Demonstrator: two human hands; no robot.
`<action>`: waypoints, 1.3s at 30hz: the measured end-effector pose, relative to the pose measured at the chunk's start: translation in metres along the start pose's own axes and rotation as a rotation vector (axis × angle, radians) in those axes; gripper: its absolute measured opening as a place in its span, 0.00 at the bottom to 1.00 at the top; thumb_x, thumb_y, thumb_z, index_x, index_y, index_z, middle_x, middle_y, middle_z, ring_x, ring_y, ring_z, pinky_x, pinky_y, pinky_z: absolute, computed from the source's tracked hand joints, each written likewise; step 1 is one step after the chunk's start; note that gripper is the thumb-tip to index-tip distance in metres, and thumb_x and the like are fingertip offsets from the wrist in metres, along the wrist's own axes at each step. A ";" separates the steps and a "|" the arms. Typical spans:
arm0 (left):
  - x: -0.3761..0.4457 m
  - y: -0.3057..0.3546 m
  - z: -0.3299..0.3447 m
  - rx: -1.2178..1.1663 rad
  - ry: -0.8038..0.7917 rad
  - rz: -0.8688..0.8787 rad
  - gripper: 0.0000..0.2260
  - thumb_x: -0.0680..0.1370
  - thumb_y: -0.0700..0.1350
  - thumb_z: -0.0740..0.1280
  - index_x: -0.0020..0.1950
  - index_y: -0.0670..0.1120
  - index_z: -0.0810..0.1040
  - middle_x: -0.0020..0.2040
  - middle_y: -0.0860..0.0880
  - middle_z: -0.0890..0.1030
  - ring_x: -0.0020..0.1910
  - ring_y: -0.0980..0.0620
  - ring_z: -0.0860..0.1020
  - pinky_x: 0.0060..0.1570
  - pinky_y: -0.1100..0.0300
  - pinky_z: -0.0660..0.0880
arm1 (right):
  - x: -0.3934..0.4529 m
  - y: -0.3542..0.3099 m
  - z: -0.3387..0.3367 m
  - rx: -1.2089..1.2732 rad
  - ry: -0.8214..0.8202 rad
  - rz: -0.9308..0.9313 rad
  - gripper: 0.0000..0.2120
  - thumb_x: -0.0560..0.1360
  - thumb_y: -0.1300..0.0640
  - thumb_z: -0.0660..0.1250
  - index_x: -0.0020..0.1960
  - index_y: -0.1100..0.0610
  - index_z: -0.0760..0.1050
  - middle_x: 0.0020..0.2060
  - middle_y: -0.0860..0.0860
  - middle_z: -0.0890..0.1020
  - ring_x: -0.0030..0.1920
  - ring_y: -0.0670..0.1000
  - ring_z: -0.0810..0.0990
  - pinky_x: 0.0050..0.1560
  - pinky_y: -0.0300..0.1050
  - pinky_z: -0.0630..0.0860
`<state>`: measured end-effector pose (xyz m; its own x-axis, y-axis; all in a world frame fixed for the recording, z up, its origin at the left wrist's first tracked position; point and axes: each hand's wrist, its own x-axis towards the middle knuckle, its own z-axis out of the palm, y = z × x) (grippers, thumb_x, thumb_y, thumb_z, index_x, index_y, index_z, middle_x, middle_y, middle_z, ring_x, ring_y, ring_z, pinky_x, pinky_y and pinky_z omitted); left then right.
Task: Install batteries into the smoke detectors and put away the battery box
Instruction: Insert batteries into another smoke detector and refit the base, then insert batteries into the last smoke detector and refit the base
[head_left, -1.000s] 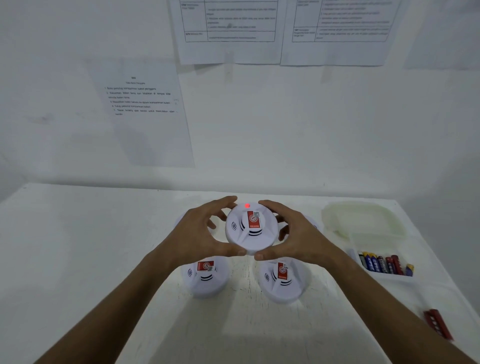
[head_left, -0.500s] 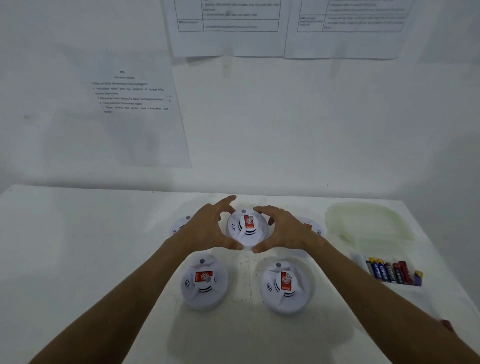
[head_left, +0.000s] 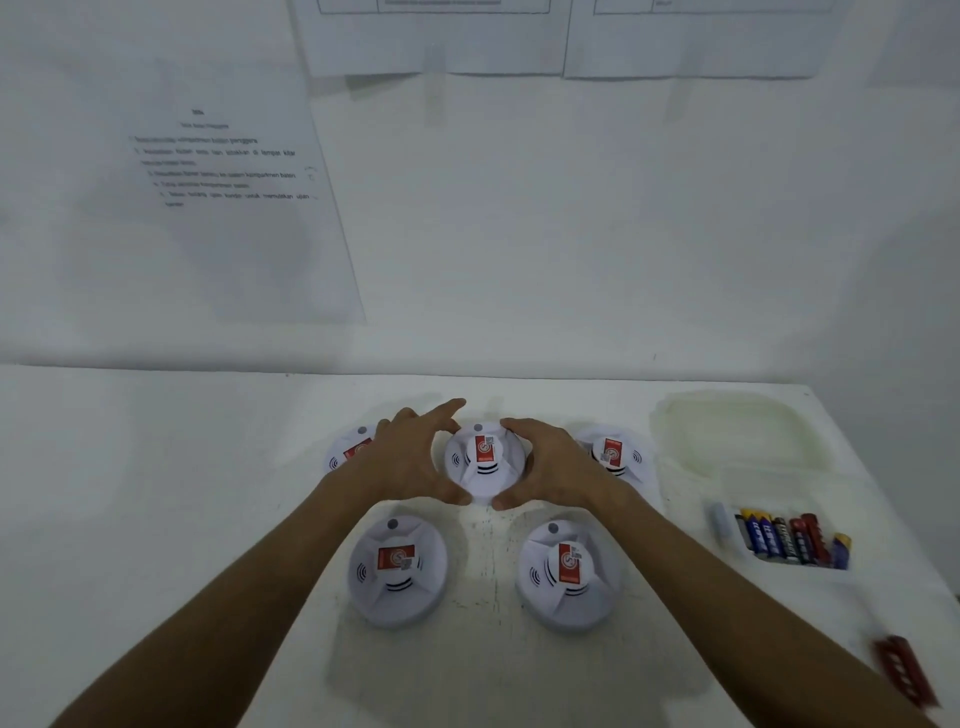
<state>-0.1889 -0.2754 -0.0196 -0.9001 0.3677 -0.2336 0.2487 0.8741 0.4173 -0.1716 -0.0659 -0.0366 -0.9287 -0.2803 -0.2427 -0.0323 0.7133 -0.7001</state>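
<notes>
Several round white smoke detectors with red labels lie on the white table. The middle back detector (head_left: 484, 462) sits between my left hand (head_left: 415, 457) and my right hand (head_left: 550, 462), whose fingers and thumbs curl round its rim. Two more stand in the back row: one at the left (head_left: 349, 448), partly hidden by my left hand, and one at the right (head_left: 615, 453). Two nearer detectors lie at the front left (head_left: 397, 569) and front right (head_left: 567, 574). The clear battery box (head_left: 737, 499) at the right holds several batteries (head_left: 792, 538).
The box's translucent lid (head_left: 732, 431) lies behind the box near the wall. A red battery pack (head_left: 906, 673) lies near the table's right front edge. Printed sheets (head_left: 228, 208) hang on the white wall behind the table.
Both hands moved the middle detector away from me and down onto the table in the back row. Its red light, lit one second ago, no longer shows.
</notes>
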 end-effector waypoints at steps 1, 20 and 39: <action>-0.001 -0.002 0.000 -0.010 -0.004 0.006 0.51 0.65 0.61 0.77 0.79 0.54 0.50 0.71 0.56 0.70 0.72 0.47 0.62 0.71 0.47 0.57 | -0.001 -0.001 -0.001 0.000 0.006 -0.002 0.50 0.64 0.53 0.82 0.78 0.55 0.58 0.75 0.55 0.65 0.75 0.54 0.64 0.72 0.44 0.62; 0.032 0.111 0.027 -0.248 -0.030 0.284 0.51 0.62 0.53 0.81 0.77 0.54 0.55 0.67 0.53 0.73 0.61 0.54 0.73 0.59 0.57 0.72 | -0.085 0.047 -0.085 -0.114 0.109 0.125 0.50 0.63 0.55 0.83 0.77 0.54 0.58 0.71 0.51 0.70 0.62 0.47 0.71 0.58 0.36 0.66; 0.021 0.121 0.022 -0.357 0.008 0.297 0.52 0.63 0.46 0.82 0.78 0.54 0.52 0.64 0.53 0.74 0.57 0.54 0.76 0.57 0.63 0.74 | -0.084 0.064 -0.082 0.044 0.235 0.025 0.53 0.59 0.56 0.85 0.77 0.54 0.60 0.66 0.52 0.76 0.55 0.51 0.79 0.56 0.43 0.78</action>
<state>-0.1698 -0.1552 0.0061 -0.8116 0.5818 -0.0524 0.3585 0.5669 0.7417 -0.1259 0.0560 -0.0066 -0.9896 -0.1020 -0.1012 0.0033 0.6879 -0.7258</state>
